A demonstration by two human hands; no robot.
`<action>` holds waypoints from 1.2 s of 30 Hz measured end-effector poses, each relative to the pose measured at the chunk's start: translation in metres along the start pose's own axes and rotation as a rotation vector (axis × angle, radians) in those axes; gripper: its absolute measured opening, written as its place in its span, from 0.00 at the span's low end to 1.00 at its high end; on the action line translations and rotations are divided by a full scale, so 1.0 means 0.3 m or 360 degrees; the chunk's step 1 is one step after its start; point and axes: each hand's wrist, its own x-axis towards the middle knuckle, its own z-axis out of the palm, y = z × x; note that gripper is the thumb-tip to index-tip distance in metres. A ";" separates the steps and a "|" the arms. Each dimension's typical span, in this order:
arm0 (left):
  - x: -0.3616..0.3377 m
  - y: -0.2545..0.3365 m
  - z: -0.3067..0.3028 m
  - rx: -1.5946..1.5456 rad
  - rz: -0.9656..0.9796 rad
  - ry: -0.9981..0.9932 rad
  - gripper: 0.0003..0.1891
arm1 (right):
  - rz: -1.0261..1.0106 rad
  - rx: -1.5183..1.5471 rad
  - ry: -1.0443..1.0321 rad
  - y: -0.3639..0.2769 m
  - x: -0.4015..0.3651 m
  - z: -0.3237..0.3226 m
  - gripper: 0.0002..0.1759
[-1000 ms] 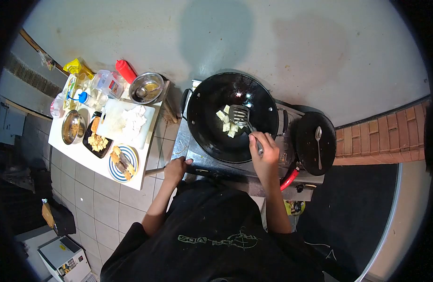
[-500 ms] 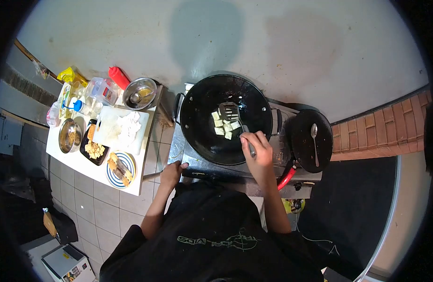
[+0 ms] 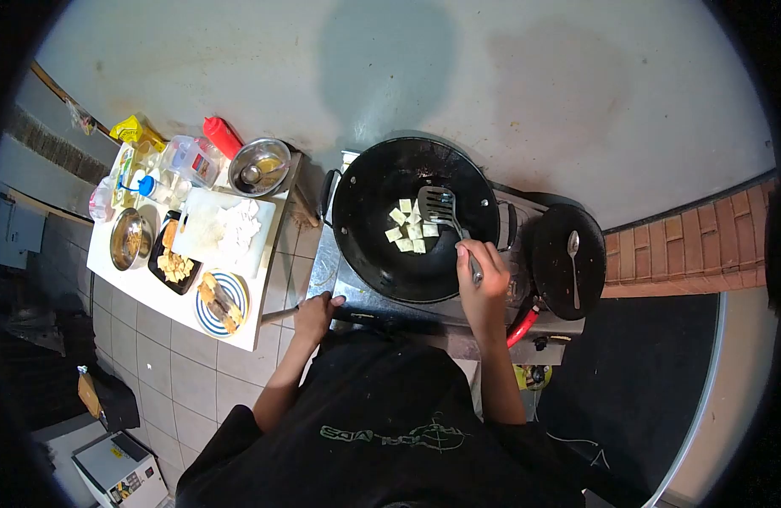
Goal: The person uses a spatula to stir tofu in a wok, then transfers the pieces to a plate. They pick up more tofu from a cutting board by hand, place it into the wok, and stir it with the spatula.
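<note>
Gripping the spatula (image 3: 439, 203) by its handle, the right hand (image 3: 484, 275) is leaning over the near right part of the wok (image 3: 365, 186), its fingers (image 3: 473, 247) clenching around the handle; the slotted head is hovering over or touching the far right edge of a loose cluster of pale cubes (image 3: 404, 245), though which of the two is not showing clearly; the cubes are lying on the wok's bottom, near its middle, some touching and some sitting apart.

The left hand (image 3: 315, 315) is resting at the near left corner of the stove (image 3: 344, 279), its thumb pointing toward the wok side; whether its fingers are clenching the edge or merely lying there, I cannot tell.

The wok is sitting on the stove; to its right a flat black pan (image 3: 553, 262) is lying, its red handle (image 3: 523, 326) pointing toward the person, and a spoon (image 3: 575, 262) is lying in it.

Off to the left, a white surface (image 3: 166, 300) is carrying a cutting board (image 3: 204, 216) with a white heap (image 3: 238, 222) on it; around the board are standing a striped plate (image 3: 206, 317) and a dark tray (image 3: 157, 271), both holding golden pieces, two steel bowls (image 3: 263, 182), a red bottle (image 3: 221, 135) and a clear tub (image 3: 191, 161).
</note>
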 end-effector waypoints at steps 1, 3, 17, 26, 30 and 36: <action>0.001 -0.003 0.001 -0.0013 0.0018 -0.0001 0.26 | -0.0004 -0.0005 0.0006 0.004 -0.002 0.004 0.03; 0.005 -0.014 0.004 -0.0028 0.0043 0.0001 0.28 | 0.0018 -0.0023 -0.0023 0.004 -0.010 0.012 0.03; -0.003 0.021 -0.022 0.0161 -0.0006 -0.0071 0.26 | 0.0018 0.0162 -0.0039 -0.039 -0.009 -0.022 0.05; 0.004 -0.002 0.001 0.0071 0.0039 0.0010 0.28 | 0.0003 0.0115 -0.0149 -0.028 -0.028 0.003 0.05; 0.006 -0.010 0.018 0.0062 0.0050 0.0041 0.27 | -0.0025 0.0083 -0.0087 -0.021 -0.031 -0.005 0.05; 0.004 0.002 0.008 0.0020 0.0022 0.0021 0.27 | -0.0003 0.0038 -0.0116 -0.020 -0.042 -0.008 0.04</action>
